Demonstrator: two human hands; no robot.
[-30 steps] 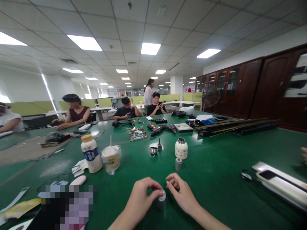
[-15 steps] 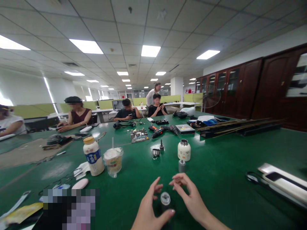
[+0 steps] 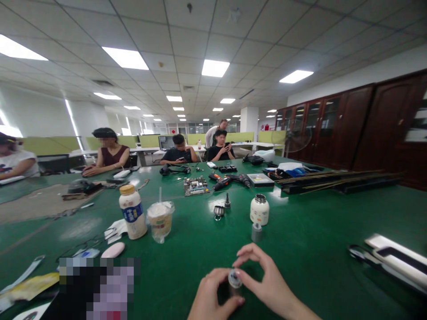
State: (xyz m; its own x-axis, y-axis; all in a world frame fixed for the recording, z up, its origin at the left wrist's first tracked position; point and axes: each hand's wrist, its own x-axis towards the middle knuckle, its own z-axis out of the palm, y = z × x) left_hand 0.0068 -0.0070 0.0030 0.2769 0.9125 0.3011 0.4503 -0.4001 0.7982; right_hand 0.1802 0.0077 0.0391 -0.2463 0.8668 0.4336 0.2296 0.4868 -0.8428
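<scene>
A small grey metal cylinder (image 3: 235, 279) with a round silver top stands upright on the green table near its front edge. My left hand (image 3: 215, 294) is wrapped round its side, thumb in front and fingers behind. Above it, my right hand (image 3: 263, 278) touches the top with the thumb and a fingertip; whether a small part sits between them is too small to tell. Beyond my hands, a second grey cylinder (image 3: 256, 233) stands just in front of a cream bottle (image 3: 259, 210) with an open metal mouth. A metal cup-like piece (image 3: 219, 212) lies beside a small dark fitting (image 3: 227, 201).
On the left are a milk bottle (image 3: 133, 213), a plastic drink cup (image 3: 160, 220) and a pink oval object (image 3: 113, 250). Farther back lie a circuit board (image 3: 196, 186) and power drills (image 3: 230, 181). A white device (image 3: 396, 255) is at the right. People sit beyond the table.
My left hand has closed round the cylinder, having been open beside it. My right hand has come down onto the cylinder's top. The view has shifted slightly.
</scene>
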